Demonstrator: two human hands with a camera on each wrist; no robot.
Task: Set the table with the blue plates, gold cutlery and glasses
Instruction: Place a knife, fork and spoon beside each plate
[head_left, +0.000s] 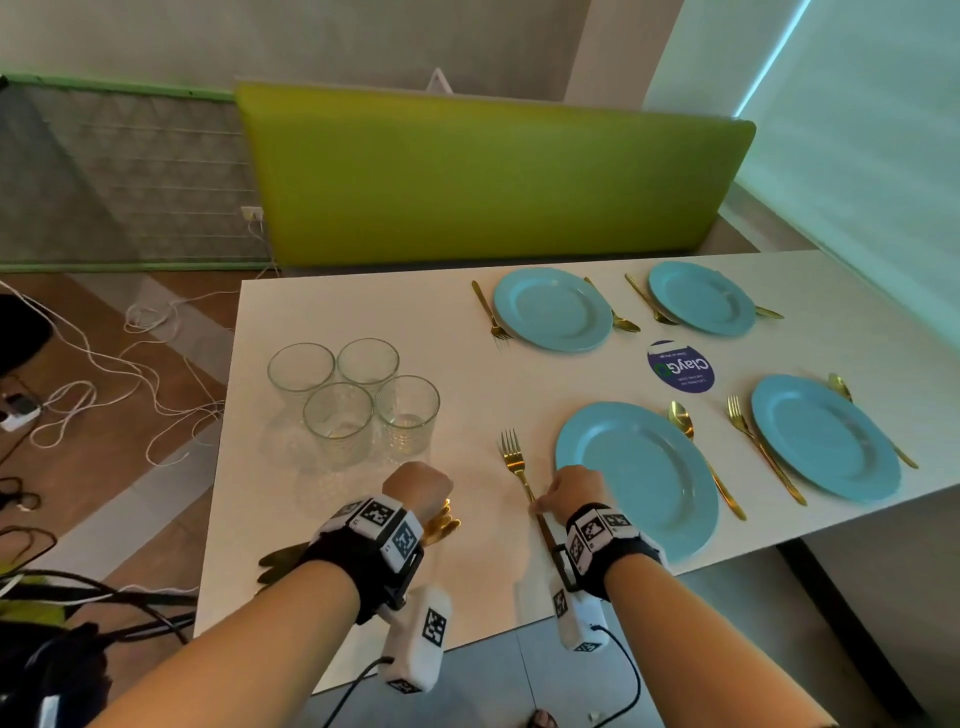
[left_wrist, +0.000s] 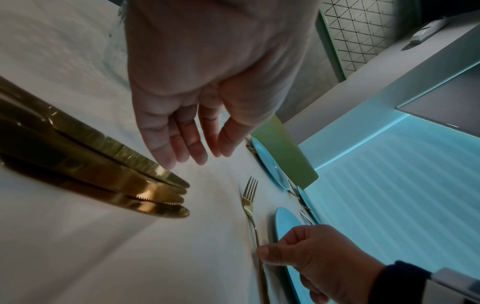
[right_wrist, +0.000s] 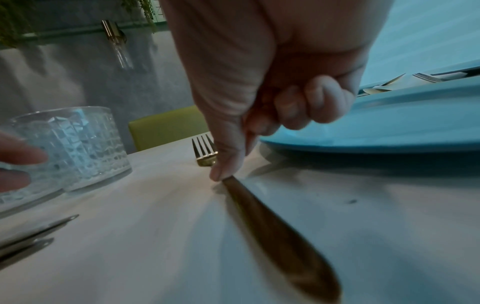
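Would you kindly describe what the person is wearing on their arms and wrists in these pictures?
Both forearms are bare, with no sleeves. The left wrist carries a black strap topped by white blocks printed with black square-pattern markers; the right wrist has a matching black band. Under each wrist hangs a white padded, marker-tagged camera unit, with a thin black cable trailing from it. The left hand and right hand wear no gloves.

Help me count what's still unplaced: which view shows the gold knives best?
The left wrist view: the gold knives lie stacked, blades and serrations plain. The head view hides most of them under the left wrist. The right wrist view catches only tips.
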